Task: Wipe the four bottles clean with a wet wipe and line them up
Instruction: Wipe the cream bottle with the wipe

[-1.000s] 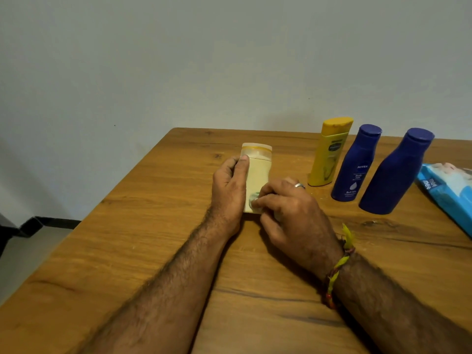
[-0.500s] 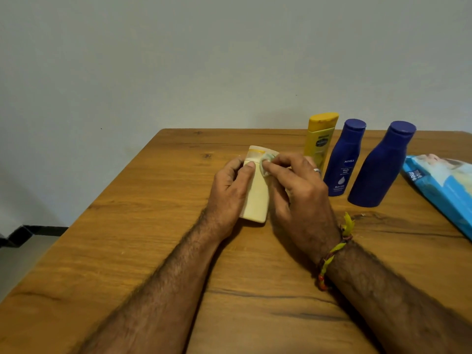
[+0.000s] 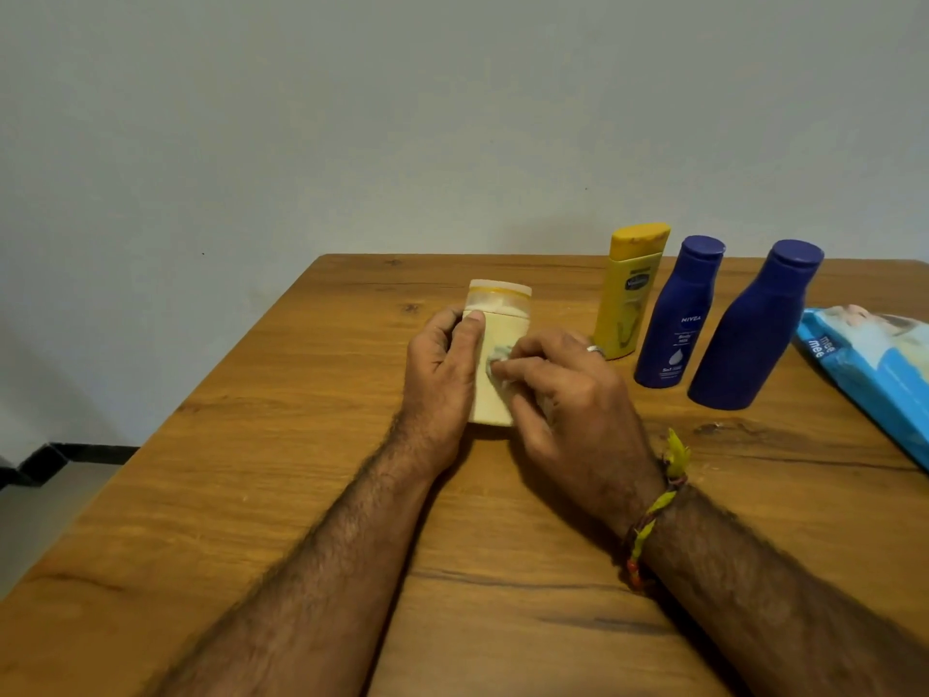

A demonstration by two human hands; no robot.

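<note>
The cream bottle (image 3: 495,364) is gripped upright on the wooden table (image 3: 281,445) by the left hand (image 3: 442,379), fingers curled round its side. A wet wipe (image 3: 497,355) is pinched against its front by the right hand (image 3: 563,394). To the right, the yellow bottle (image 3: 628,294), small blue bottle (image 3: 678,314) and large blue bottle (image 3: 754,329) are lined up, the wipes pack (image 3: 874,364) beyond.

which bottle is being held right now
The cream bottle, gripped by the left hand; the yellow bottle and both blue ones stand untouched.

three bottles (image 3: 704,314) right of held bottle (image 3: 495,354)
</note>
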